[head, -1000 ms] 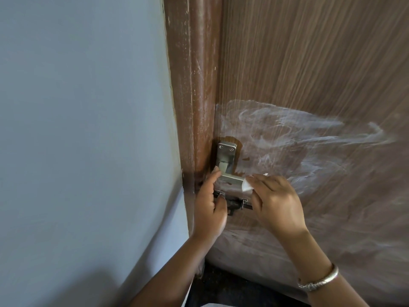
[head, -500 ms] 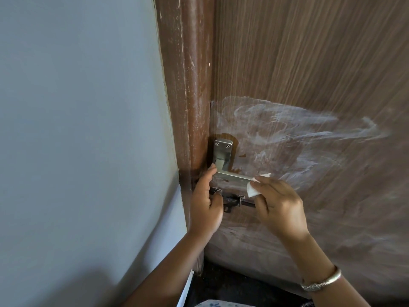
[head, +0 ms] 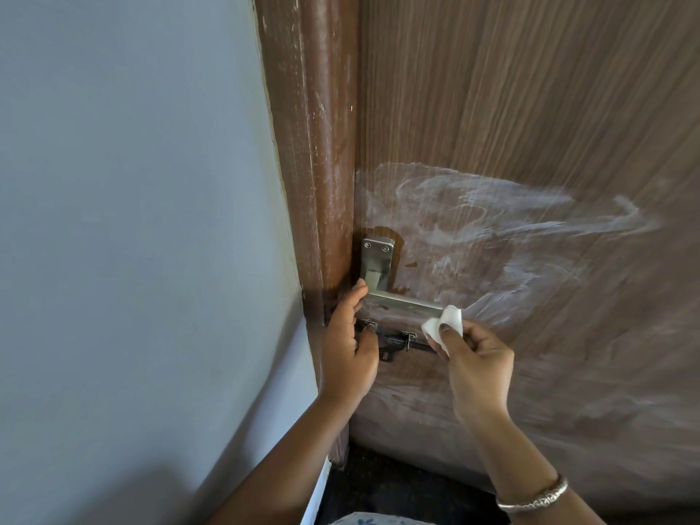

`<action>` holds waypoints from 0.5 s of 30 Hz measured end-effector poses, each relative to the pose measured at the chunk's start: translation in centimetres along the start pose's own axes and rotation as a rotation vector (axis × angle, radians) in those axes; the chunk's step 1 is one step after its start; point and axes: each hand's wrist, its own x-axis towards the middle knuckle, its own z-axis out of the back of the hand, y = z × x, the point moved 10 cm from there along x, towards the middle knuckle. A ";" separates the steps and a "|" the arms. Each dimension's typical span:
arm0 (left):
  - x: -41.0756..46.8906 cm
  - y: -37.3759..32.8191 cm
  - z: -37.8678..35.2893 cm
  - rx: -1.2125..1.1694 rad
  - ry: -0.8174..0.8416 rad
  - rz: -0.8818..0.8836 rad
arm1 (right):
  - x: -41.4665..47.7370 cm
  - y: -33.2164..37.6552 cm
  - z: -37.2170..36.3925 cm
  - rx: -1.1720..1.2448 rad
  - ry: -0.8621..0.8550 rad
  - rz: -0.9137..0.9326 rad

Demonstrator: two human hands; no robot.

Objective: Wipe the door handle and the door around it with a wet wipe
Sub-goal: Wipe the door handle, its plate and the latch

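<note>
**White wipe at the tip of the steel lever**

Nearest to me is a metal bracelet [head: 532, 494] on the right wrist. Above it, the right hand [head: 477, 365] pinches the folded wet wipe [head: 443, 327] between thumb and fingers, and the wad touches the free end of the door handle [head: 405, 303].

The left hand [head: 348, 346] sits at the hinge-side end of the lever. Its forefinger tip touches the lever's root and its thumb lies over the near bracket of the dark sliding bolt [head: 397, 341] just below. Its other fingers are hidden, so I cannot tell whether it grips anything or only steadies.

Behind the lever, the backplate [head: 377, 263] stands upright against the door [head: 530, 108]. Pale streaks [head: 473, 214] spread to the right of the handle and above it, and fainter ones show lower down. Farther left are the rounded brown frame [head: 310, 145] and the grey-blue wall [head: 132, 183].

I judge that the door panel has had its pass and the handle is the step in hand, with the wipe at the lever's outer end. Next I would wrap the wipe round the bar and draw it along towards the backplate. That takes firm pressure, with the left hand bracing the lever so it does not dip. The plate's screws and edges look like the spots most easily missed.
</note>
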 end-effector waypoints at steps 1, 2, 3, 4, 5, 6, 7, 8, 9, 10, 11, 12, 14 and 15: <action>0.0 0.0 0.0 -0.001 0.001 -0.001 | 0.1 0.0 0.1 -0.018 -0.007 0.006; 0.0 -0.1 0.0 -0.001 0.001 -0.003 | 0.2 0.1 0.0 -0.015 -0.005 0.011; 0.0 0.0 0.0 -0.002 0.002 -0.003 | 0.3 0.3 -0.2 0.007 0.003 0.011; 0.0 0.0 0.0 -0.001 0.003 -0.002 | 0.4 0.4 -0.4 0.037 0.013 0.002; 0.0 0.0 0.0 0.002 0.005 -0.001 | 0.4 0.5 -0.5 0.060 0.020 -0.010; -0.1 0.0 0.0 0.006 0.006 -0.001 | 0.4 0.5 -0.5 0.066 0.019 -0.021; -0.1 0.0 0.0 0.010 0.007 -0.003 | 0.4 0.3 -0.3 0.059 0.010 -0.036; 0.0 -0.1 0.0 0.011 0.006 -0.007 | 0.2 0.0 -0.1 0.066 -0.001 -0.062; 0.0 -0.1 0.0 0.011 0.004 -0.010 | 0.1 -0.5 0.0 0.101 -0.007 -0.102; 0.0 -0.1 0.0 0.012 0.001 -0.013 | 0.0 -1.0 0.0 0.178 -0.004 -0.162; 0.0 -0.1 0.1 0.016 -0.004 -0.017 | -0.2 -1.7 -0.4 0.299 0.011 -0.242; 0.1 -0.1 0.2 0.022 -0.010 -0.021 | -0.4 -2.3 -1.1 0.437 0.033 -0.336; 0.3 0.1 0.5 0.038 -0.021 -0.023 | -1.0 -3.1 -2.8 0.684 0.066 -0.516; 0.4 0.1 0.6 0.049 -0.025 -0.028 | -1.2 -3.2 -3.6 0.769 0.084 -0.573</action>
